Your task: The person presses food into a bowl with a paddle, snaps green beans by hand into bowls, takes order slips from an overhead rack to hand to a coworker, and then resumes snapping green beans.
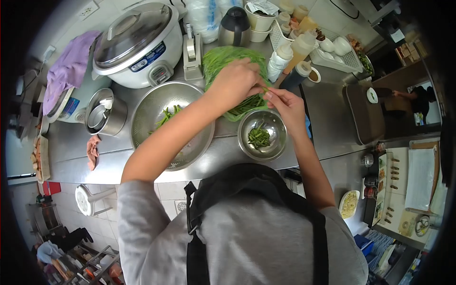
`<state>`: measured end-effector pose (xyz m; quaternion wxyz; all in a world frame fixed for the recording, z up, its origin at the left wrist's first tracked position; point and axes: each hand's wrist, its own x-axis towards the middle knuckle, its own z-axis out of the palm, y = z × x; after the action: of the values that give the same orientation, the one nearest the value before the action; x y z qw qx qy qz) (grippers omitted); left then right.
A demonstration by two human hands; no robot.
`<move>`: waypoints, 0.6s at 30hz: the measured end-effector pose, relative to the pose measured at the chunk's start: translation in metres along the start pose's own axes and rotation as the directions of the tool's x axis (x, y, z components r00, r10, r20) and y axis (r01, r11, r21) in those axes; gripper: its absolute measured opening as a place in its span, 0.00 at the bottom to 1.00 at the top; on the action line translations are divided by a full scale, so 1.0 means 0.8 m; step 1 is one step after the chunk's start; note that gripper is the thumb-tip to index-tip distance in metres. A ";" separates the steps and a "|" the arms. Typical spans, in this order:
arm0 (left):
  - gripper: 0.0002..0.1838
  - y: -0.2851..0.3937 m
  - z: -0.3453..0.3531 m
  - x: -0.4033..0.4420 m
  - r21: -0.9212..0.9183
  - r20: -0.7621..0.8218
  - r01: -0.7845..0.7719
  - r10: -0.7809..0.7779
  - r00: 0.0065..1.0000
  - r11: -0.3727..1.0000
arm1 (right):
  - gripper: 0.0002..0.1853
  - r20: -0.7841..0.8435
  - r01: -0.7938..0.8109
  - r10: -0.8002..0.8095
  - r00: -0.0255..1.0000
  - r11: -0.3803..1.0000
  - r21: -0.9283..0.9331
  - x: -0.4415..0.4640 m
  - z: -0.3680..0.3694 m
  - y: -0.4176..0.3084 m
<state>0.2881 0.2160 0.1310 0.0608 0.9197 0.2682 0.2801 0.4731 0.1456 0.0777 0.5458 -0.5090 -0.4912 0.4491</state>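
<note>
The left hand [237,78] and right hand [288,105] meet above the open bag of green beans [221,59], thumb and fingertips of each pressed together, pinching 1 bean [267,89] between them. This looks like the snapping step. The next move seems to call for 2 firm, close pinches, near the small bowl [279,129] and colander [144,118].

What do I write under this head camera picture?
Left hand and right hand pinch a green stalk near a bowl.
</note>
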 end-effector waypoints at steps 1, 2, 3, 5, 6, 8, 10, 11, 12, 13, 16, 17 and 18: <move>0.10 0.000 0.000 -0.004 -0.040 -0.029 -0.006 0.005 1.000 0.999 | 0.08 -0.015 0.016 -0.017 1.000 0.999 -0.048 -0.005 0.002 0.002; 0.10 -0.002 0.003 -0.007 -0.076 -0.055 -0.020 0.016 0.998 0.997 | 0.07 0.009 0.049 -0.048 0.999 0.982 -0.182 -0.008 0.004 0.001; 0.11 -0.004 0.007 -0.007 -0.116 -0.084 -0.043 0.033 0.996 0.992 | 0.07 0.029 0.084 -0.079 0.996 0.945 -0.315 -0.010 0.004 -0.003; 0.10 0.003 0.022 -0.018 -0.181 -0.134 0.014 -0.038 0.990 0.983 | 0.07 0.082 0.113 -0.082 0.993 0.849 -0.516 -0.019 -0.002 -0.014; 0.09 0.007 0.029 -0.025 -0.214 -0.156 0.043 -0.078 0.985 0.976 | 0.07 0.113 0.115 -0.061 0.992 0.807 -0.579 -0.022 -0.003 -0.024; 0.10 0.014 0.041 -0.042 -0.266 -0.214 0.111 -0.171 0.962 0.958 | 0.06 0.145 0.113 -0.034 0.989 0.802 -0.587 -0.029 -0.003 -0.026; 0.11 0.028 0.048 -0.059 -0.276 -0.254 0.227 -0.299 0.920 0.934 | 0.07 0.150 0.103 -0.035 0.988 0.874 -0.475 -0.036 -0.002 -0.018; 0.11 0.042 0.052 -0.067 -0.262 -0.267 0.307 -0.375 0.888 0.915 | 0.07 0.138 0.113 -0.059 0.989 0.897 -0.427 -0.040 0.000 -0.011; 0.12 0.054 0.056 -0.075 -0.251 -0.281 0.383 -0.445 0.850 0.889 | 0.06 0.121 0.122 -0.082 0.989 0.918 -0.378 -0.046 0.001 -0.001; 0.11 0.064 0.060 -0.082 -0.277 -0.270 0.435 -0.504 0.821 0.857 | 0.06 0.101 0.131 -0.103 0.989 0.935 -0.330 -0.052 0.002 0.009; 0.11 0.076 0.071 -0.100 -0.457 -0.132 0.491 -0.602 0.788 0.742 | 0.05 0.059 0.049 -0.043 0.997 0.994 -0.099 -0.069 0.009 0.031; 0.09 0.078 0.073 -0.105 -0.493 -0.102 0.498 -0.616 0.781 0.713 | 0.06 0.064 0.033 -0.032 0.997 0.999 -0.004 -0.072 0.012 0.036; 0.09 0.080 0.073 -0.110 -0.598 -0.008 0.548 -0.688 0.726 0.585 | 0.06 0.069 0.017 -0.024 0.997 0.996 0.092 -0.073 0.017 0.039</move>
<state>0.2878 0.1175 0.0567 0.3875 0.6659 0.4845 0.4143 0.4531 0.0918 0.0418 0.5556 -0.4622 -0.4941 0.4832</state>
